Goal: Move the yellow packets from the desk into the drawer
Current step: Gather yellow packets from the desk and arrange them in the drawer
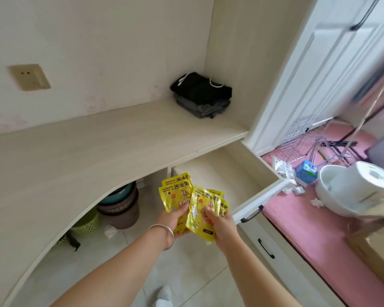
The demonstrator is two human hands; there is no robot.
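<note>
While both hands hold packets (193,202) above open drawer (220,180), clear of desk (98,147): left hand (175,218) and right hand (220,224) fingers pinching fanned stacks. Best lower together into drawer, release flat, check none slips to floor.
</note>
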